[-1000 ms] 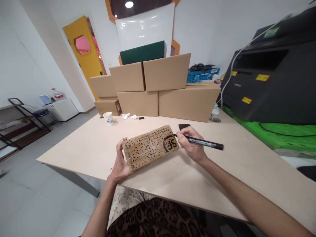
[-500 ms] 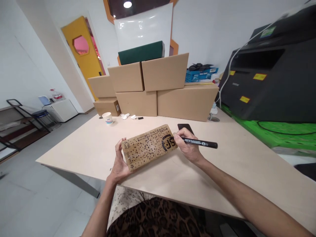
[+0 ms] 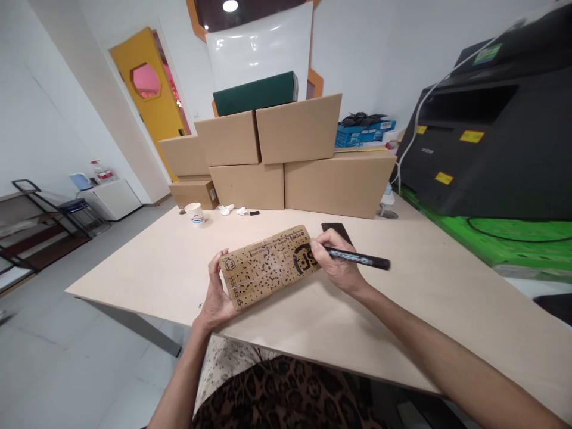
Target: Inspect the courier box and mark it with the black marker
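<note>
A small brown cardboard box (image 3: pixel 268 268) printed with "SF EXPRESS" is held tilted above the near part of the table (image 3: pixel 147 262), its face covered in many black marks. My left hand (image 3: pixel 218 298) grips its left end, thumb at the front edge. In my right hand (image 3: pixel 335 262) is a black marker pen (image 3: pixel 364 259), pinched near its front end at the box's right end, by the SF logo. The pen's tip is hidden by my fingers. Just behind that hand lies a black phone-like object (image 3: pixel 336 228), partly covered.
Several large cardboard boxes (image 3: pixel 328 185) are stacked along the table's back, with a dark green box (image 3: pixel 254 95) on top. A paper cup (image 3: pixel 194 213) and crumpled tissues (image 3: pixel 226 210) sit at the back left. A large black printer (image 3: pixel 465 143) stands at the right.
The marker pen has shifted slightly to the left with my right hand, and its back end has dipped a little. My left hand and the box stay almost in place.
</note>
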`<state>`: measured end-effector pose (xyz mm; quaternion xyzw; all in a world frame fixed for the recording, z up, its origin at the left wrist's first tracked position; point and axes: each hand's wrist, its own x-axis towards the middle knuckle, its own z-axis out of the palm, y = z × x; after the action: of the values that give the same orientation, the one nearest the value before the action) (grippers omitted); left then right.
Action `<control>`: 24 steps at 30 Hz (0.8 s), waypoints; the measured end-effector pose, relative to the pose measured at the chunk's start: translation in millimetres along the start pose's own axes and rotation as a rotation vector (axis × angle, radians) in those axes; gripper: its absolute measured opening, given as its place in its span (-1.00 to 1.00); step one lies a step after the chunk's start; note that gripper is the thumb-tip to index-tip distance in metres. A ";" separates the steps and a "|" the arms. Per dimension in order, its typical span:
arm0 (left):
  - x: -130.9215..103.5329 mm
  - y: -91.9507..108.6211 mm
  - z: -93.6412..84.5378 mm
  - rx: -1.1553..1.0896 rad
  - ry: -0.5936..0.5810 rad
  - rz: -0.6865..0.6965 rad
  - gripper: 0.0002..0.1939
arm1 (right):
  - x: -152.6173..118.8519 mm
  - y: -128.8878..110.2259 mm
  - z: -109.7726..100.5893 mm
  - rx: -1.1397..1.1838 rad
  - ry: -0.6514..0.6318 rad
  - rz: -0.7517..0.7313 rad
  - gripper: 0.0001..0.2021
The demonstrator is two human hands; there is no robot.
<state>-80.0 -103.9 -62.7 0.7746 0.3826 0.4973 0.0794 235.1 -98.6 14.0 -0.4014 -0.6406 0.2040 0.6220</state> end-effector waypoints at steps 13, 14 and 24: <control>0.4 4.8 -0.7 0.042 0.005 0.018 0.28 | 2.8 0.7 1.9 0.000 -0.050 0.016 -0.69; 0.6 5.4 -0.8 0.048 0.007 0.018 0.27 | 3.4 1.6 1.8 0.001 -0.058 0.015 -0.68; -0.1 -0.3 0.5 0.037 0.011 -0.017 0.30 | 2.2 11.2 -14.1 0.017 0.010 -0.023 -0.69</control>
<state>-79.8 -103.6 -63.2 0.7698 0.3989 0.4937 0.0672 251.8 -93.6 8.9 -0.3900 -0.6401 0.2002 0.6309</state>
